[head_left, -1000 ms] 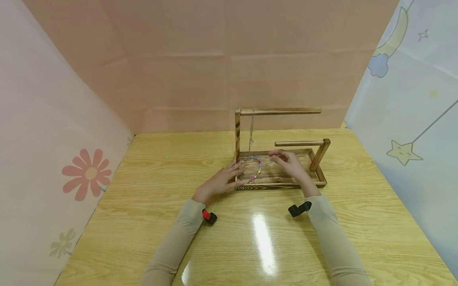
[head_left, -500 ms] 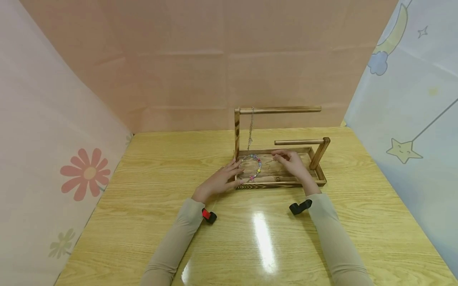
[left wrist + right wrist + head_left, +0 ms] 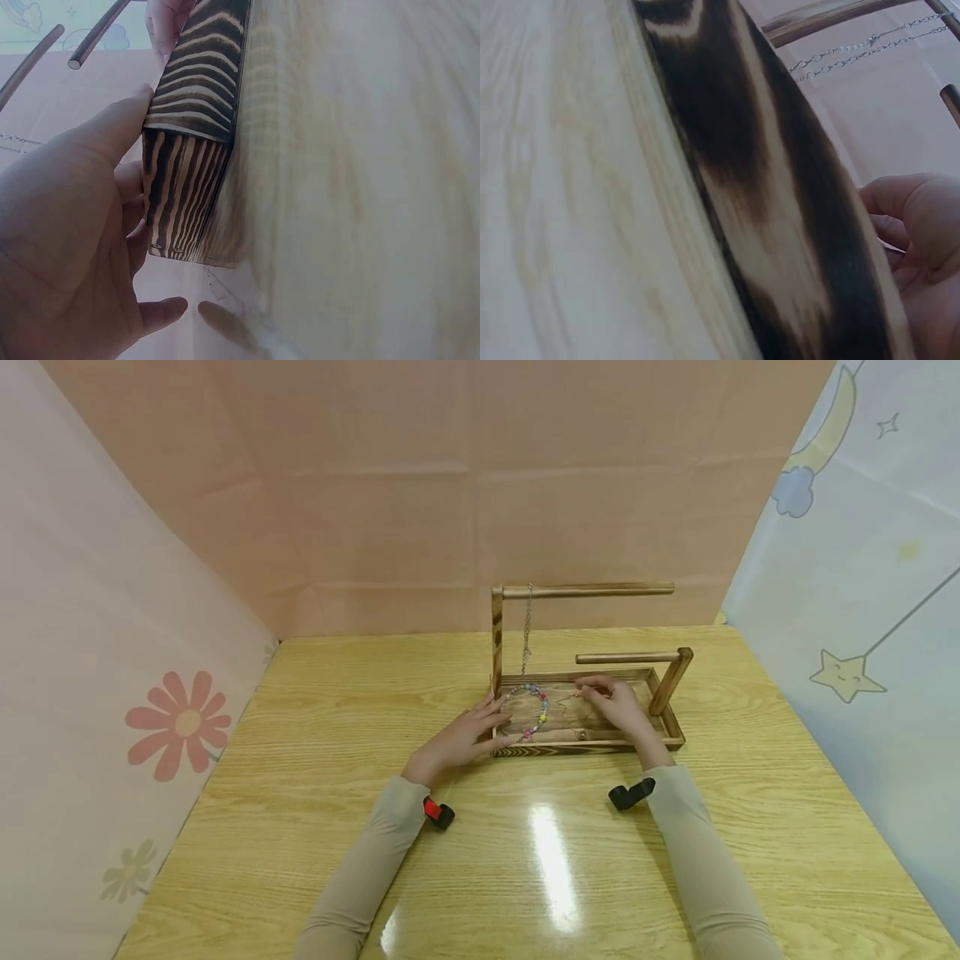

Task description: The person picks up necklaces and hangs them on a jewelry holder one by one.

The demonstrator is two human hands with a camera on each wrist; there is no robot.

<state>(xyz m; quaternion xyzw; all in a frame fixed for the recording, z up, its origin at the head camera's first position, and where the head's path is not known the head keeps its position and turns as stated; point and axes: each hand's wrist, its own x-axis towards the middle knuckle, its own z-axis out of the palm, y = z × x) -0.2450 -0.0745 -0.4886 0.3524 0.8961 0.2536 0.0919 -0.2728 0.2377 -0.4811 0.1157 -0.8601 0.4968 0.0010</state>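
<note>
A low wooden tray (image 3: 555, 749) with dark striped grain carries a tall post-and-bar and a shorter one. My left hand (image 3: 467, 735) rests over its left end, fingers extended across the rim; the left wrist view shows the thumb along the tray wall (image 3: 191, 82). By those fingertips lies a bracelet of colourful beads (image 3: 543, 718). Inside the tray, my right hand (image 3: 617, 706) pinches a thin, fine chain (image 3: 564, 702) between thumb and forefinger; part of it hangs toward the tray floor. In the right wrist view the tray wall hides much of this hand (image 3: 922, 225).
A silver chain necklace (image 3: 527, 631) hangs from the upper bar (image 3: 600, 592), near its post. The shorter bar (image 3: 626, 659) extends leftward above the tray, behind my right hand. A small gold-coloured piece (image 3: 581, 735) lies near the tray's front wall.
My right hand has closed its fingertips on the thin chain and shifted slightly right, drawing part of it up. My left hand stays where it was.
</note>
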